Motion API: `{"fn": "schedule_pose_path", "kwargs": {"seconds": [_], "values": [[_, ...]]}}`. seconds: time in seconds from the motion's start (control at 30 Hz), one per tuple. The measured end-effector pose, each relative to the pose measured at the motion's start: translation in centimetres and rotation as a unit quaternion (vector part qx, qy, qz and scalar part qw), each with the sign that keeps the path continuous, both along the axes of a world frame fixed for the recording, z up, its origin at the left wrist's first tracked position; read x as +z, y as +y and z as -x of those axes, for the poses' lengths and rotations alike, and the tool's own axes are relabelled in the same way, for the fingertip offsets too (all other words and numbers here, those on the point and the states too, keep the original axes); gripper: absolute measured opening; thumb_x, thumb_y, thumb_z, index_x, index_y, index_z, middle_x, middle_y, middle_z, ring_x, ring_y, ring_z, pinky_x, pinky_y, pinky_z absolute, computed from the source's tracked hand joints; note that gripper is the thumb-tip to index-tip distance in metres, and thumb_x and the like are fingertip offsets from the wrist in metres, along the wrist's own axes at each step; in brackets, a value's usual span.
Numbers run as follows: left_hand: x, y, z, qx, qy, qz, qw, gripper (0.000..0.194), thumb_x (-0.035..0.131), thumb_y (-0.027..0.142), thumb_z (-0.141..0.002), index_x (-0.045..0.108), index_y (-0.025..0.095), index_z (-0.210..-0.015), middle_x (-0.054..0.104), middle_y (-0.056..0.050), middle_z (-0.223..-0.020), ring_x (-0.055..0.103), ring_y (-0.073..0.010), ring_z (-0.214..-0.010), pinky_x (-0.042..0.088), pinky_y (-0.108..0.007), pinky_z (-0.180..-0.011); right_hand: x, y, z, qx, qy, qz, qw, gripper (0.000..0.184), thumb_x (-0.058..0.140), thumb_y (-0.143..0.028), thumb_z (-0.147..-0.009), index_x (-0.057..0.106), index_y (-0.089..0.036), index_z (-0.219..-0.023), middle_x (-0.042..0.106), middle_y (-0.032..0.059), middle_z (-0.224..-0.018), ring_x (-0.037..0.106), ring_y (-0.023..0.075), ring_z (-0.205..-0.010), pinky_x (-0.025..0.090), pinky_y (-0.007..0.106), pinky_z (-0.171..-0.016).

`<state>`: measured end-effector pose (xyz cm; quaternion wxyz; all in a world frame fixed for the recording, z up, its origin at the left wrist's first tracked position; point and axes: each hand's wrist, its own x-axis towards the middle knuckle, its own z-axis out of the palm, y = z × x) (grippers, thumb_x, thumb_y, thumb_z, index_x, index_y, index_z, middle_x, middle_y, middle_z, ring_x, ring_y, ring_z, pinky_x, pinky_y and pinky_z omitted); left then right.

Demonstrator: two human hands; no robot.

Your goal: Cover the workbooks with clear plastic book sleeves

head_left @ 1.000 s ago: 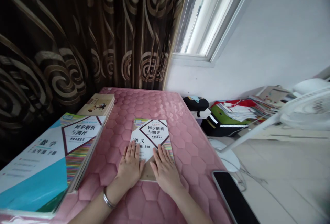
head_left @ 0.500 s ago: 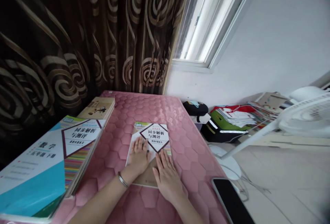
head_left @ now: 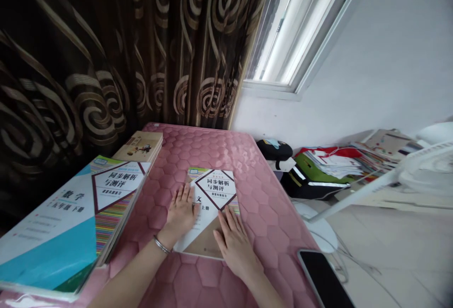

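A closed workbook [head_left: 208, 223] with a white and brown cover lies flat on the pink quilted cover [head_left: 198, 277] in front of me. My left hand [head_left: 182, 211], a silver bangle on its wrist, rests palm down along the book's left edge with fingers stretched out. Over the lower right edge lies my right hand [head_left: 235, 242], also flat, its fingers pointing up the cover. Neither hand grips anything. To the left sits a stack of larger workbooks [head_left: 67, 218] with a blue and white top cover, and smaller tan books [head_left: 139, 145] stand in a pile behind it.
A phone [head_left: 323, 277] lies at the right edge of the pink surface. Beyond that edge are a white fan [head_left: 357, 194], a black and green bag [head_left: 307, 180] and piled papers [head_left: 332, 162]. A brown curtain [head_left: 170, 53] hangs at the back left.
My left hand has slid left from the middle of the cover to its left edge, uncovering more print. My right hand stays near the right edge. The whole view has shifted slightly.
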<state>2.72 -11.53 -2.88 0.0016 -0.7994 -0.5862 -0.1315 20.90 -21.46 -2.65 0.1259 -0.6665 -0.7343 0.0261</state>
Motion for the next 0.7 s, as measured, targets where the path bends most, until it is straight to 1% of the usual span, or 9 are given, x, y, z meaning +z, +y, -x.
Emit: {"fn": "schedule_pose_path", "kwargs": {"seconds": [0.1, 0.17, 0.23, 0.3, 0.37, 0.43, 0.47, 0.57, 0.7], "values": [[-0.2, 0.1, 0.1, -0.002, -0.004, -0.011, 1.0, 0.062, 0.033, 0.042, -0.095, 0.033, 0.013, -0.149, 0.031, -0.011, -0.156, 0.028, -0.029, -0.144, 0.024, -0.047, -0.117, 0.1, 0.6, -0.5, -0.058, 0.011, -0.032, 0.998, 0.049, 0.042, -0.04, -0.094, 0.053, -0.021, -0.138, 0.035, 0.0117, -0.154, 0.038, 0.0321, -0.137, 0.038, 0.048, -0.106], [-0.4, 0.2, 0.2, -0.005, -0.004, -0.018, 1.0, 0.062, 0.034, 0.042, -0.094, 0.033, 0.013, -0.149, 0.031, -0.011, -0.156, 0.029, -0.0293, -0.143, 0.024, -0.047, -0.117, 0.1, 1.2, -1.1, -0.118, 0.014, -0.051, 0.992, 0.047, 0.045, -0.037, -0.092, 0.056, -0.017, -0.133, 0.045, 0.0169, -0.145, 0.049, 0.0342, -0.124, 0.043, 0.049, -0.099], [-0.5, 0.2, 0.1, -0.005, -0.002, -0.022, 1.0, 0.062, 0.034, 0.041, -0.094, 0.033, 0.012, -0.149, 0.031, -0.011, -0.156, 0.029, -0.0296, -0.143, 0.024, -0.048, -0.117, 0.2, 2.0, -1.7, -0.16, 0.023, -0.058, 0.985, 0.05, 0.047, -0.036, -0.09, 0.055, -0.01, -0.132, 0.055, 0.0221, -0.131, 0.055, 0.0354, -0.113, 0.045, 0.049, -0.094], [-0.4, 0.2, 0.1, -0.003, -0.002, -0.02, 1.0, 0.062, 0.034, 0.041, -0.094, 0.034, 0.012, -0.149, 0.031, -0.011, -0.156, 0.029, -0.0297, -0.143, 0.024, -0.048, -0.117, 0.4, 2.8, -2.3, -0.178, 0.044, -0.052, 0.982, 0.052, 0.05, -0.036, -0.088, 0.054, -0.005, -0.13, 0.061, 0.0242, -0.118, 0.058, 0.0359, -0.108, 0.046, 0.048, -0.09], [-0.3, 0.1, 0.0, 0.0, -0.004, -0.015, 1.0, 0.062, 0.034, 0.041, -0.094, 0.034, 0.012, -0.149, 0.031, -0.011, -0.156, 0.029, -0.0294, -0.144, 0.024, -0.048, -0.117, 0.9, 3.7, -2.8, -0.188, 0.074, -0.033, 0.979, 0.053, 0.051, -0.035, -0.087, 0.054, -0.003, -0.128, 0.063, 0.0249, -0.111, 0.061, 0.0355, -0.104, 0.048, 0.045, -0.086], [-0.2, 0.1, 0.0, 0.002, -0.006, -0.005, 1.0, 0.062, 0.034, 0.041, -0.094, 0.034, 0.012, -0.149, 0.031, -0.011, -0.156, 0.028, -0.0297, -0.144, 0.023, -0.048, -0.117, 1.5, 4.4, -3.3, -0.2, 0.123, -0.008, 0.972, 0.051, 0.053, -0.037, -0.085, 0.056, -0.005, -0.125, 0.065, 0.0241, -0.109, 0.063, 0.0343, -0.101, 0.05, 0.043, -0.082], [-0.2, 0.1, 0.0, 0.002, -0.009, -0.003, 1.0, 0.062, 0.034, 0.042, -0.094, 0.034, 0.012, -0.149, 0.03, -0.011, -0.156, 0.028, -0.0299, -0.144, 0.023, -0.048, -0.117, 1.8, 4.8, -3.5, -0.203, 0.168, 0.013, 0.965, 0.049, 0.054, -0.037, -0.084, 0.059, -0.006, -0.122, 0.066, 0.0231, -0.108, 0.064, 0.0335, -0.101, 0.05, 0.041, -0.082], [-0.4, 0.1, 0.0, 0.002, -0.019, -0.007, 1.0, 0.062, 0.034, 0.042, -0.094, 0.034, 0.014, -0.149, 0.03, -0.011, -0.156, 0.026, -0.0297, -0.144, 0.022, -0.048, -0.117, 2.7, 5.7, -4.3, -0.196, 0.335, 0.094, 0.917, 0.042, 0.057, -0.039, -0.081, 0.066, -0.009, -0.108, 0.071, 0.0179, -0.102, 0.068, 0.03, -0.097, 0.051, 0.037, -0.08], [-0.7, 0.2, 0.3, -0.01, -0.035, -0.011, 0.999, 0.06, 0.033, 0.043, -0.095, 0.034, 0.017, -0.149, 0.031, -0.011, -0.156, 0.027, -0.029, -0.144, 0.022, -0.049, -0.117, 3.3, 6.1, -4.7, -0.152, 0.494, 0.216, 0.828, 0.044, 0.058, -0.044, -0.08, 0.07, -0.01, -0.104, 0.075, 0.0127, -0.096, 0.072, 0.0248, -0.086, 0.054, 0.036, -0.077]]}}
